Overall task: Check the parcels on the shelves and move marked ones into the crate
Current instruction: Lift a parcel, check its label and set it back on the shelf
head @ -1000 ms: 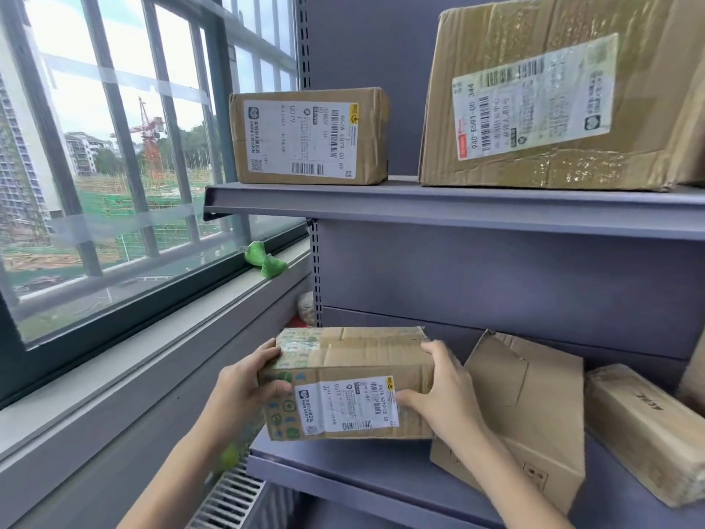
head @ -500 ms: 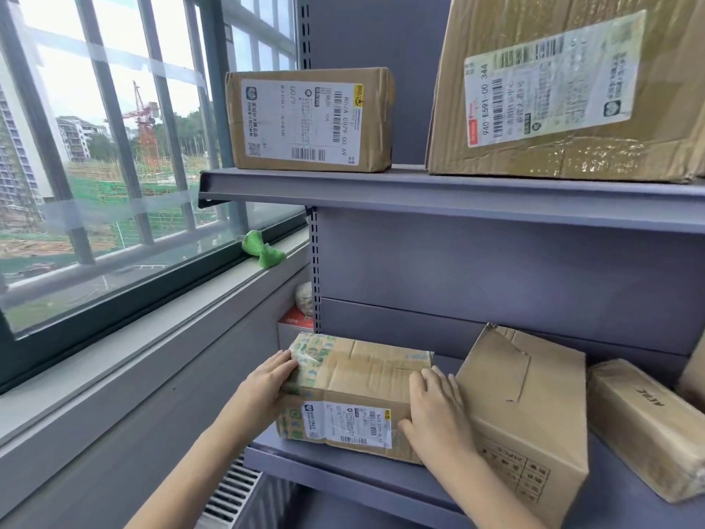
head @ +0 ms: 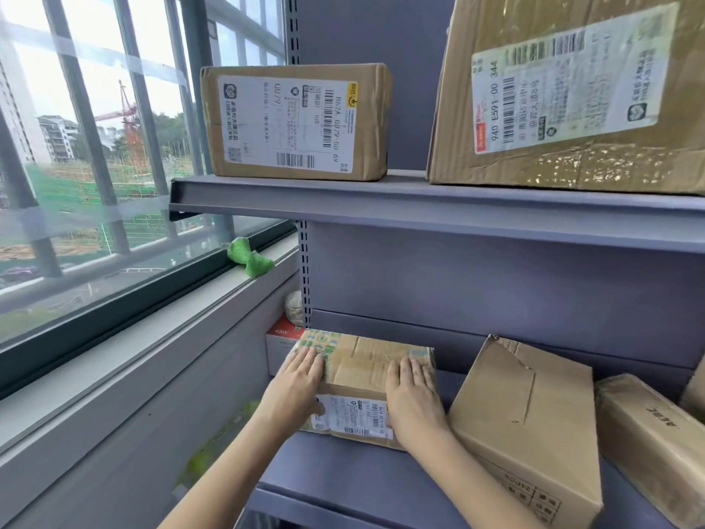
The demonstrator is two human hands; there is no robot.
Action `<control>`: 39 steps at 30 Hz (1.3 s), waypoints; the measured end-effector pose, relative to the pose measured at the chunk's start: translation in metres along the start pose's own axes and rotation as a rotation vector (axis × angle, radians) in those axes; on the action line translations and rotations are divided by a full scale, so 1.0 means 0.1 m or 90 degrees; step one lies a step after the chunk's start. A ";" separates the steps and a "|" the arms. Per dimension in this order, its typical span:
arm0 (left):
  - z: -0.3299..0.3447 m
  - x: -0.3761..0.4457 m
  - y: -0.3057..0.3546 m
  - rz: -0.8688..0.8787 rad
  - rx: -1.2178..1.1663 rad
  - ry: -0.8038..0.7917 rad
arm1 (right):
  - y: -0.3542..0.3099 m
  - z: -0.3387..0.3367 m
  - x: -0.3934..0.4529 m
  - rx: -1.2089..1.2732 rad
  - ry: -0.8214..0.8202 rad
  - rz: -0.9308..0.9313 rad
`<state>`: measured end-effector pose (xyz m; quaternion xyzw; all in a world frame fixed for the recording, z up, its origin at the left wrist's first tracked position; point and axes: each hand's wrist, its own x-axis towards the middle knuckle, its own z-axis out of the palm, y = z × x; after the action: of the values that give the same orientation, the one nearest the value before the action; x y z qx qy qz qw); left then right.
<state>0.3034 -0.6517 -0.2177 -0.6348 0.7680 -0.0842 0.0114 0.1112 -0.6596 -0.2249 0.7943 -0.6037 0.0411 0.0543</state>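
A small taped parcel (head: 362, 379) was seen lying on the lower shelf (head: 343, 475), near its left end, with a white shipping label (head: 353, 416) on the face turned toward the camera. The left hand (head: 295, 387) was laid flat on the parcel's top left corner, fingers (head: 311, 362) stretched out together over green-printed tape, the thumb hooked down over the front face beside the label. The right hand (head: 414, 402) was spread flat on the top right part of the same parcel, palm down, its heel draped over the front edge. Neither hand was closed around the parcel; both were pressed open against it.

Just to the right of the parcel, a tilted brown carton (head: 534, 425) with a torn flap was seen, and beyond it a longer taped box (head: 648, 444). On the upper shelf (head: 419, 208) two labelled parcels were set: a medium one (head: 297, 122) at the left and a large one (head: 572, 93) at the right. A green object (head: 250, 257) lay on the windowsill (head: 145, 337).
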 end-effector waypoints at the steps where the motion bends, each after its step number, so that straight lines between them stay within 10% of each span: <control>1: 0.00 0.05 0.00 -0.003 -0.004 0.015 | -0.01 0.03 0.05 -0.006 0.008 0.002; 24: 0.00 0.27 0.14 0.078 0.002 0.141 | 0.13 -0.42 -0.21 0.182 0.071 0.079; 31: -0.13 -0.10 1.13 0.190 -0.401 0.226 | 0.79 -0.58 -1.07 0.266 0.153 0.286; 39: -0.05 -0.22 1.77 0.009 -0.602 0.186 | 1.32 -0.32 -1.54 0.527 0.094 0.430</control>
<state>0.1351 -0.5980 -0.2405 -0.5469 0.7199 0.1857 -0.3849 -0.0568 -0.5435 -0.2087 0.5061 -0.7535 0.3461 -0.2372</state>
